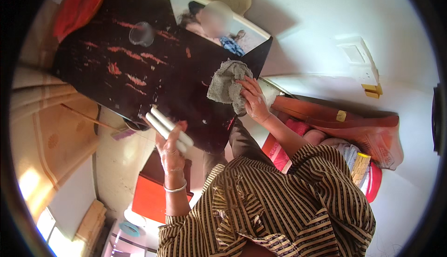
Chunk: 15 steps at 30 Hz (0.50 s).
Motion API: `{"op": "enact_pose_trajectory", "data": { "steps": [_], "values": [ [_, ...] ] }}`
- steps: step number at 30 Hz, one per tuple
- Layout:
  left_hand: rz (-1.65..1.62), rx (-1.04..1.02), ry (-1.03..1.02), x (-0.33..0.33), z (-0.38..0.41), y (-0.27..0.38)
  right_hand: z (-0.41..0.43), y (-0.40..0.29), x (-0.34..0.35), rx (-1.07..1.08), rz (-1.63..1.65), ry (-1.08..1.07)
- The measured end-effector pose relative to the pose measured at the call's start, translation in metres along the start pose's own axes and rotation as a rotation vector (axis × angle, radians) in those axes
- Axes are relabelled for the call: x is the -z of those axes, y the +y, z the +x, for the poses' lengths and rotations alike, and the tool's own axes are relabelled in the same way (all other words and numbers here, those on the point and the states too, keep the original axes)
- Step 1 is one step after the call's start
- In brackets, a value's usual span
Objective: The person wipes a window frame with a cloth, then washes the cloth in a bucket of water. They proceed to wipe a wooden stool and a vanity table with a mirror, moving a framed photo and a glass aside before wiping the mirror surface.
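Two white rod-like pieces (167,128), side by side, are gripped by my left hand (173,149) above the near left edge of a dark tabletop (181,82). A bracelet circles that wrist. My right hand (254,101) has its fingers on a crumpled grey cloth (228,82) at the tabletop's right side. Red worn streaks and small pale specks mark the dark surface. A clear round glass or cup (141,34) stands toward its far left part.
A framed picture (251,32) lies along the far right edge. A red cloth (78,7) hangs at the far left. Below the left edge are a purple-bristled broom (124,135) and an orange-red box-like surface (148,196). A bed with a brown headboard (380,131) is at the right.
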<state>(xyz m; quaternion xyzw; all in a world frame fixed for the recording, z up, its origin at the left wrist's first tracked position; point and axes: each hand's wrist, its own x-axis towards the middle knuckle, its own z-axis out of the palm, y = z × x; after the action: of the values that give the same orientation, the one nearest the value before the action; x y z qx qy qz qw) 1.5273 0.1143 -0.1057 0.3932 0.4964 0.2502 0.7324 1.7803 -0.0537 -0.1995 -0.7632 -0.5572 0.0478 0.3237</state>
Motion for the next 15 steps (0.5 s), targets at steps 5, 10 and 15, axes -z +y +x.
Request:
{"op": "enact_pose_trajectory", "data": {
  "steps": [5, 10, 15],
  "values": [
    [0.466, -0.221, -0.197, -0.086, 0.024, 0.068, -0.017, 0.003, 0.003, -0.191, 0.276, 0.257],
    [0.932, -0.886, -0.456, -0.156, 0.071, 0.119, -0.021, 0.019, 0.047, -0.860, 0.753, 0.437],
    [1.227, -0.965, -0.738, -0.196, 0.105, 0.147, 0.017, 0.020, 0.104, -0.858, 1.070, 0.623]
  ]
}}
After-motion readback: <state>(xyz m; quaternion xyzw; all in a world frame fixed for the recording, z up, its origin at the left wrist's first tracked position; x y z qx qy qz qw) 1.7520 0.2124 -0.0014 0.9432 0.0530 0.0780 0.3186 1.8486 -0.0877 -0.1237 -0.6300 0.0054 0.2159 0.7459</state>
